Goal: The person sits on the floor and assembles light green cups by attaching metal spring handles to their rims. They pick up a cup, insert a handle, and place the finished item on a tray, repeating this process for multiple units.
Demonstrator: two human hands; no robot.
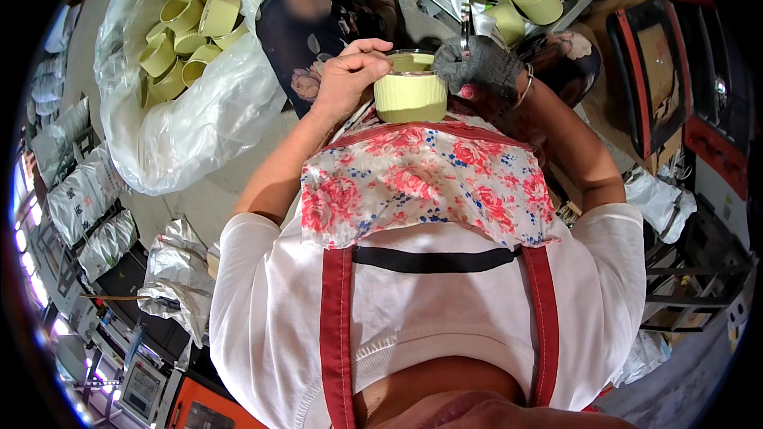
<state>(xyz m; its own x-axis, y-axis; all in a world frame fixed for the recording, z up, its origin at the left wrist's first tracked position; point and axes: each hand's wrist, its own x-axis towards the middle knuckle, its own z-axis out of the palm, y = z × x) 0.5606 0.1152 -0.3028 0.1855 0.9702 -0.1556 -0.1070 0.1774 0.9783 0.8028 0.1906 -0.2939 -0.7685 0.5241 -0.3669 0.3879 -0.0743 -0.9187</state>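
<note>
A pale yellow-green ribbed cup (411, 100) rests upright in my lap against the flowered apron (421, 183). My bare left hand (355, 78) grips it at the left side of its rim, fingers lying along the edge. My right hand (483, 67), in a dark grey glove, is closed at the right side of the rim. A slim shiny metal tool (466, 30) sticks up out of that fist; its working end is hidden, so its kind cannot be told.
To the left, a large clear plastic bag (187, 139) stands open with several similar cups (181, 12) inside. More cups (534, 0) fill a metal-edged tray beyond my right hand. Silver foil bags (179, 270) lie at the left, and a red-and-black frame (648, 75) stands at the right.
</note>
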